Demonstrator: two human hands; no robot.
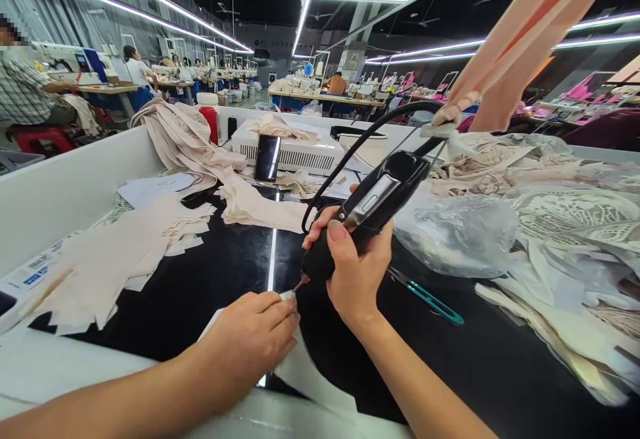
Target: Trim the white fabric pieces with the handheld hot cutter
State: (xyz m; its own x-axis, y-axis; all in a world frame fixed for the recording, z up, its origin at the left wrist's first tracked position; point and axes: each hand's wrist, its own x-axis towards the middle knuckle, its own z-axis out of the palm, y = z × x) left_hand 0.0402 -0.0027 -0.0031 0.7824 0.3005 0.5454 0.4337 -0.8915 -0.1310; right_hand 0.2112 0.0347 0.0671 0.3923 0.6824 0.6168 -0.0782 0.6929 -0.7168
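My right hand (pixel 357 269) is wrapped round a black electric hand tool (pixel 373 202) with a cable, possibly a hot cutter. It slants down to the left, and its short metal tip (pixel 301 283) meets the fingertips of my left hand (pixel 255 332). That hand is closed on a white piece of fabric (pixel 320 379), which spreads below it toward the table's front edge. Most of what lies inside the left fingers is hidden. From above, a peach fabric strip (pixel 520 39) is knotted at the tool's rear end.
Stacked beige fabric pieces (pixel 125 246) lie left on the black tabletop (pixel 225 259). Right of my hand are teal-handled thread snips (pixel 433 299), a clear plastic bag (pixel 455 232) and lace pieces (pixel 575 206). Behind stand a phone (pixel 267 158) and a white vented box (pixel 305 152).
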